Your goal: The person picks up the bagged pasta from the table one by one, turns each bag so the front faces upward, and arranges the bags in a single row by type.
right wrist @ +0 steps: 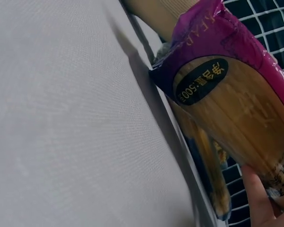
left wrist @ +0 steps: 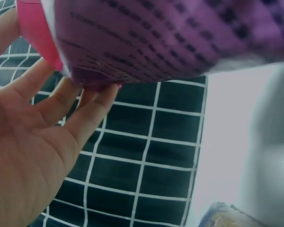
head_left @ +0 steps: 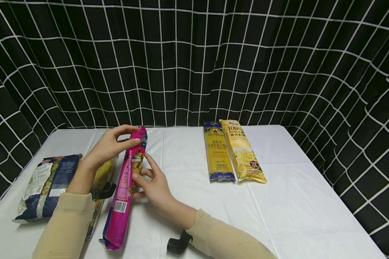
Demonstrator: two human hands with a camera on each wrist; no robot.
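The pink spaghetti pack (head_left: 124,187) is held off flat, tilted up on its long edge, with its near end resting on the white tablecloth (head_left: 295,201). The left hand (head_left: 108,145) is clamped on the far top end of the pack, thumb over one side and fingers curled round the other; in the left wrist view the fingertips (left wrist: 97,101) are seen pressed under the pink edge. The right hand (head_left: 153,185) is laid against the middle of the pack on its right side, fingers spread and only lightly bent, thumb touching the clear window, so it looks more like steadying than a full grasp. The 500 g label and the pasta inside are shown in the right wrist view.

Progress, as judged: two packs, the blue spaghetti pack (head_left: 218,153) and the yellow spaghetti pack (head_left: 241,151), are already laid side by side, touching, well to the right of the pink pack. The pink pack is in hand and not yet set down beside them, so that move is taken to be under way. Just left of the pink pack, a dark blue pasta bag (head_left: 45,185) is lying untouched, and another yellowish pack is partly hidden under the left forearm, so at least those appear to be left.
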